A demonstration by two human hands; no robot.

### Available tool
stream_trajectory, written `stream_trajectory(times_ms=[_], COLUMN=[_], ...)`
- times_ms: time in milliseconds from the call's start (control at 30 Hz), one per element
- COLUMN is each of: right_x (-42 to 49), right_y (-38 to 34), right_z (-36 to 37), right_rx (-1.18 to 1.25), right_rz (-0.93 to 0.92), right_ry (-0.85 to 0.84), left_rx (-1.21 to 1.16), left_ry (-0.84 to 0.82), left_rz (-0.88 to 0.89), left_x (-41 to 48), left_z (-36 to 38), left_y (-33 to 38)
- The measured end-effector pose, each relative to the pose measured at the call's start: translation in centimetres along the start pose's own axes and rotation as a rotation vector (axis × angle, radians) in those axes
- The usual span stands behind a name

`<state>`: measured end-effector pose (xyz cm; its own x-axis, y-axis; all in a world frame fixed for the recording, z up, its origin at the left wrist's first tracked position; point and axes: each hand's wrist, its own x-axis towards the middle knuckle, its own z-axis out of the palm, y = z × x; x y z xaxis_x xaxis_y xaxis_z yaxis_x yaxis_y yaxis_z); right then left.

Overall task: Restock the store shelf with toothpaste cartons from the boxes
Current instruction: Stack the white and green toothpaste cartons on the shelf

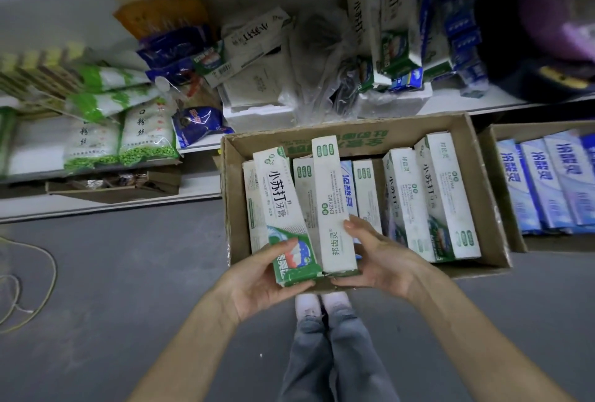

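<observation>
Fingers (283, 245) of left hand (257, 282) curl round green-and-white toothpaste carton (280, 195) | right hand (383, 260) grips white carton (331, 195) alongside | palms up, forearms low over near rim of cardboard box (483, 195) of standing cartons | second box (528, 133) holds blue cartons (547, 182) | shelf (483, 102) behind

Grey floor (128, 273) bears 2 cardboard boxes (489, 208), cord (48, 276).

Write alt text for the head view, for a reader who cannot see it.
The left hand grips a green-and-white toothpaste carton and the right hand a white toothpaste carton, both by their near ends, over an open cardboard box of more cartons. Behind it, shelves hold toothpaste cartons and food bags.
</observation>
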<state>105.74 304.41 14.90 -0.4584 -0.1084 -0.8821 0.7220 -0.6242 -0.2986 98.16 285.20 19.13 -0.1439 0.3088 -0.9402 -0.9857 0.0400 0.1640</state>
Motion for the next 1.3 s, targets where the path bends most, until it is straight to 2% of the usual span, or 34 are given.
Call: stream_trajectory(times_ms=[133, 500, 667, 933, 1100, 1200, 1300], right_x=[-3.7, -18.1, -26.4, -38.5, -44.2, -47.0, -49.2], right_y=[0.4, -1.3, -2.1, -4.3, -6.7, -7.4, -8.3], right_z=[0.9, 2.5, 1.9, 2.8, 4.1, 5.3, 6.8], right_rx=[0.052, -0.201, -0.281, -0.263, -0.304, -0.341, -0.202], right_rz=[-0.097, -0.308, -0.462, -0.86, -1.112, -1.185, -1.158], right_ry=[-0.067, -0.273, -0.384, -0.397, -0.333, -0.369, -0.454], left_rx=[0.081, 0.214, 0.218, 0.315, 0.37, 0.332, 0.193], left_ry=[-0.042, -0.076, -0.124, -0.219, -0.195, -0.169, -0.179], left_rz=[0.143, 0.486, 0.605, 0.849, 1.039, 1.095, 1.123], left_x=[-3.1, -15.3, -21.5, -31.6, -37.6, -40.1, -42.0], left_z=[1.2, 6.5, 10.1, 16.8, 20.2, 21.3, 21.9], left_y=[-0.8, -4.4, -6.9, -7.8, -7.1, -6.6, -6.3])
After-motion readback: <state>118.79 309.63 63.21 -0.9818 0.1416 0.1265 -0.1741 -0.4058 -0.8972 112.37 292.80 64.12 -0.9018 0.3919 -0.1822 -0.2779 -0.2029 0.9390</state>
